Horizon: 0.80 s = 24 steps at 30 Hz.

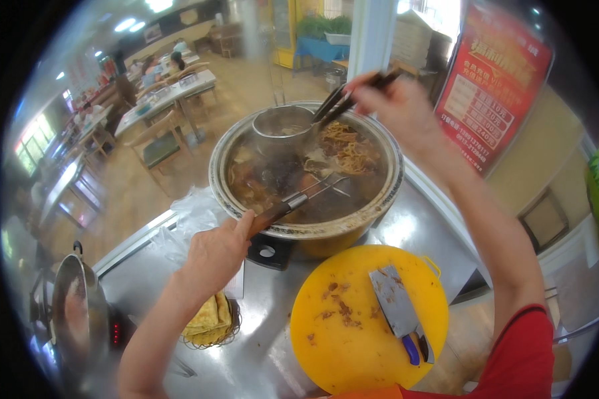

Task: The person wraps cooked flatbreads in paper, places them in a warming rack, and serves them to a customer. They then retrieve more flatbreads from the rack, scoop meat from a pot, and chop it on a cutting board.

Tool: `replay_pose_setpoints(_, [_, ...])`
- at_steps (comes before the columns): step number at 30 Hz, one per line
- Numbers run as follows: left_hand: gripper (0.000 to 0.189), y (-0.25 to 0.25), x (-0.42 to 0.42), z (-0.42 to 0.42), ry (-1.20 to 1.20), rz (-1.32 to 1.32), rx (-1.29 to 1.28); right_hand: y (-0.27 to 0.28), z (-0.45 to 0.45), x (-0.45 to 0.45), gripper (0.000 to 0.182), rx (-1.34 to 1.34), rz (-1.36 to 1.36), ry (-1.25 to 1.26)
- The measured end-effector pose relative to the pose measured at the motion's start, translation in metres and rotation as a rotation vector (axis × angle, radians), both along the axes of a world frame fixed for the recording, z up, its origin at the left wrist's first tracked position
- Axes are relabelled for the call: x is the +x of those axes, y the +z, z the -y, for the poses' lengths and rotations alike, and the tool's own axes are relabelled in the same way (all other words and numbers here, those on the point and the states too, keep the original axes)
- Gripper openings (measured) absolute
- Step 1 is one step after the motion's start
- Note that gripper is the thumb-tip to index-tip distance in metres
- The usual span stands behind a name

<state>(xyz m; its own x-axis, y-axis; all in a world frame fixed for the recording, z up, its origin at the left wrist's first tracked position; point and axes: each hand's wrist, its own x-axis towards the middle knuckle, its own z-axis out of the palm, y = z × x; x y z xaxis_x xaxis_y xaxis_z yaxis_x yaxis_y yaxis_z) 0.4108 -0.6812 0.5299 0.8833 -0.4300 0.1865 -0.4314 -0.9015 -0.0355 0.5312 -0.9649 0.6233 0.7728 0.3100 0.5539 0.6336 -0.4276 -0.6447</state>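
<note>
A large round pot (307, 229) holds dark steaming broth with chunks of food and a pale brown shredded heap (347, 149). My left hand (222, 249) grips the wooden handle of a metal-pronged utensil (279, 209); its wire end lies over the broth, partly sunk in it. Above the pot's far right rim, my right hand (392, 99) is closed around dark chopsticks (334, 104), slightly blurred. Their tips reach toward a round metal strainer (282, 122), which sits at the back of the pot with its long handle pointing up. I cannot tell whether the tips touch it.
On the steel counter (259, 329), a yellow round cutting board (339, 354) bears a cleaver (392, 299), a smaller knife (424, 344) and brown scraps. Flatbreads (209, 319) lie in a wire basket. Also here are plastic bags (194, 214) and a pan (75, 304). People sit at tables beyond.
</note>
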Motion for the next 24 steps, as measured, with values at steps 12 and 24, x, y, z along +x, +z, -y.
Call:
replay_pose_setpoints(12, [0.06,-0.005,0.004,-0.01,-0.1,-0.043,0.095,-0.085,-0.094,0.091,0.052,0.482,-0.518,-0.097])
replay_pose_setpoints(24, [0.037,0.059,0.001,-0.019,-0.04,-0.221,0.042,-0.108,0.048,-0.105,0.042,0.287,-0.446,-0.149])
